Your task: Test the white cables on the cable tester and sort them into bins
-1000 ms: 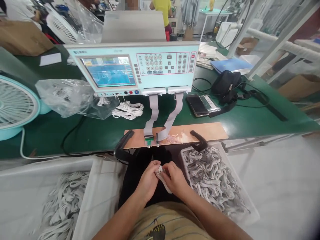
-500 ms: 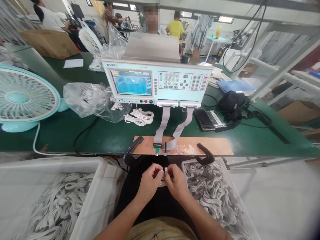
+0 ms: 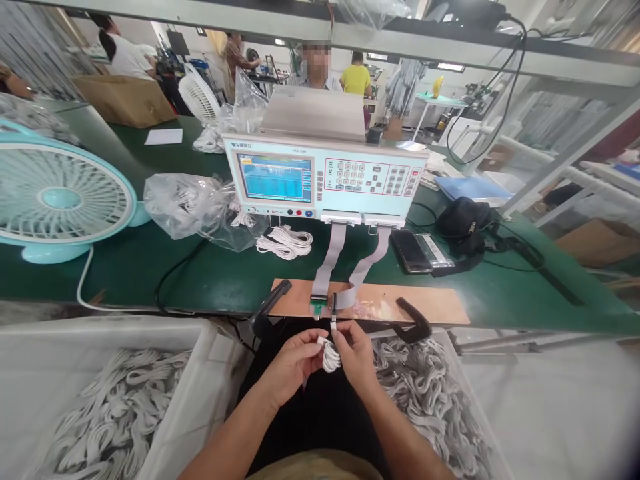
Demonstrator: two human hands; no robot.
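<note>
A bundled white cable (image 3: 331, 358) hangs between my hands below the table edge. My left hand (image 3: 299, 352) pinches one of its white plug ends. My right hand (image 3: 354, 352) is closed on the other plug (image 3: 333, 326), which is up against the small connector (image 3: 334, 308) at the board's front edge; whether it is inserted I cannot tell. Left of that connector, a green circuit board (image 3: 317, 309) with a metal plug sticks out over the edge. Grey ribbon cables (image 3: 331, 257) run from both to the tester (image 3: 320, 177) with its lit blue screen.
Black clamps (image 3: 270, 307) hold the wooden board (image 3: 415, 300) at the table edge. Bins of bundled cables stand left (image 3: 125, 393) and right (image 3: 430, 393) below. A fan (image 3: 60, 197), a bagged bundle (image 3: 193, 207), a coiled cable (image 3: 285, 242) and a phone (image 3: 411, 251) lie on the table. People are beyond.
My right hand has moved its plug up to the connector at the board's edge. My left hand stays close by with the other end, and the cable bundle shows more. The view has shifted.
</note>
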